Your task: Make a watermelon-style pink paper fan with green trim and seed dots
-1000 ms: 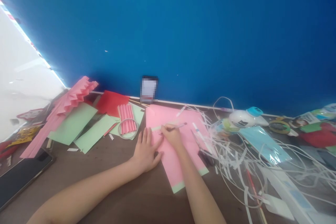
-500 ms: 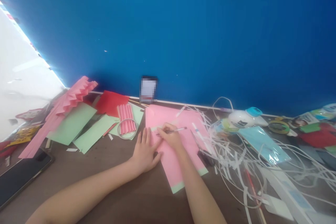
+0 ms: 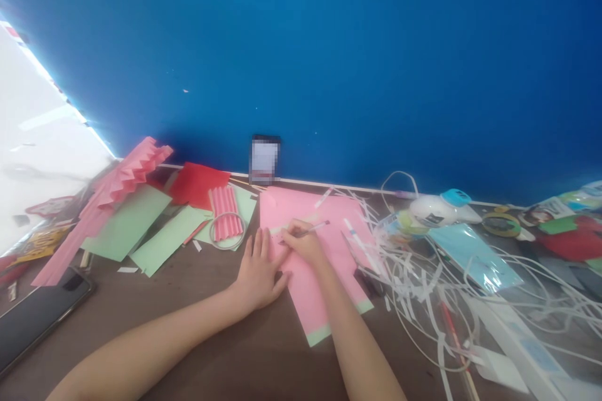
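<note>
A pink paper sheet [image 3: 329, 250] lies on the brown table [image 3: 211, 338], with a green sheet edge showing under it at the near corner. My left hand [image 3: 258, 272] lies flat with its fingers stretched out, pressing the sheet's left edge and a pale ruler strip [image 3: 281, 229]. My right hand [image 3: 303, 242] is closed around a pen [image 3: 314, 227], its tip down on the pink sheet beside the ruler strip.
Folded pink paper fans [image 3: 117, 191], green sheets [image 3: 136, 219], red paper [image 3: 197, 183] and a tape ring [image 3: 227, 229] lie to the left. A phone [image 3: 32, 318] sits at the near left. White paper strips [image 3: 423, 282], a tape dispenser [image 3: 437, 208] and packets clutter the right. A small phone [image 3: 266, 158] leans on the blue wall.
The pen in my right hand has shifted slightly left along the ruler strip. My left hand has stayed flat in place.
</note>
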{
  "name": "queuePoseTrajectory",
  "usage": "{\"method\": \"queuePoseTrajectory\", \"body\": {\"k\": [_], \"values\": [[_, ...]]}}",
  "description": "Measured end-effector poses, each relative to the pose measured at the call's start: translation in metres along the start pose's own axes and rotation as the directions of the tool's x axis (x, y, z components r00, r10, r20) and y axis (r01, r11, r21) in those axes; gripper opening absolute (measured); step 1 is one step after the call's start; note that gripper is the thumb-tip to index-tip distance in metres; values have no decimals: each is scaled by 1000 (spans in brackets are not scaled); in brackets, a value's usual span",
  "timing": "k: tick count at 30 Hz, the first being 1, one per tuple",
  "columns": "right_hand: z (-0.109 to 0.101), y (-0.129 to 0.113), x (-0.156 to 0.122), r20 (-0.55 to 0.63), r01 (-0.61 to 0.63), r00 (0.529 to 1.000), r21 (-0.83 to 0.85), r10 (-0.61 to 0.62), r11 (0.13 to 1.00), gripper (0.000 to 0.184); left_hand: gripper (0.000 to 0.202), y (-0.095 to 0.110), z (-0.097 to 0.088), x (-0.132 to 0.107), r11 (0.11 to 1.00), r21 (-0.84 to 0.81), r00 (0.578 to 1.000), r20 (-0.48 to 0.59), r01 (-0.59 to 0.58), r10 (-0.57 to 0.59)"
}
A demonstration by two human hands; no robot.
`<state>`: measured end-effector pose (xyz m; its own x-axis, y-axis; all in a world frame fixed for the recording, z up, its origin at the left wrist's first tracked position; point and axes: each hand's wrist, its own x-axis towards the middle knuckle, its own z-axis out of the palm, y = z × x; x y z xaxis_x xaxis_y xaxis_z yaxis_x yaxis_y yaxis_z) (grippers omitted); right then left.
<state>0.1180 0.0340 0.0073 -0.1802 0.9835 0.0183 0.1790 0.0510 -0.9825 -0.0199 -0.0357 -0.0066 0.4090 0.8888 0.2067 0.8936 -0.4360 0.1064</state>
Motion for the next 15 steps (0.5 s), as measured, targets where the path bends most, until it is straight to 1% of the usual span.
{"method": "queuePoseTrajectory", "body": {"k": [9, 15], "values": [[-1, 3, 0, 19, 13, 1000, 36, -14, 999, 25, 58, 0, 1, 0, 1000, 0, 1000, -14, -9, 9], [1, 4, 1, 6, 21, 1000, 47, -21, 999, 26, 57, 0, 1, 0, 1000, -8, 1000, -6, -8, 8]]}}
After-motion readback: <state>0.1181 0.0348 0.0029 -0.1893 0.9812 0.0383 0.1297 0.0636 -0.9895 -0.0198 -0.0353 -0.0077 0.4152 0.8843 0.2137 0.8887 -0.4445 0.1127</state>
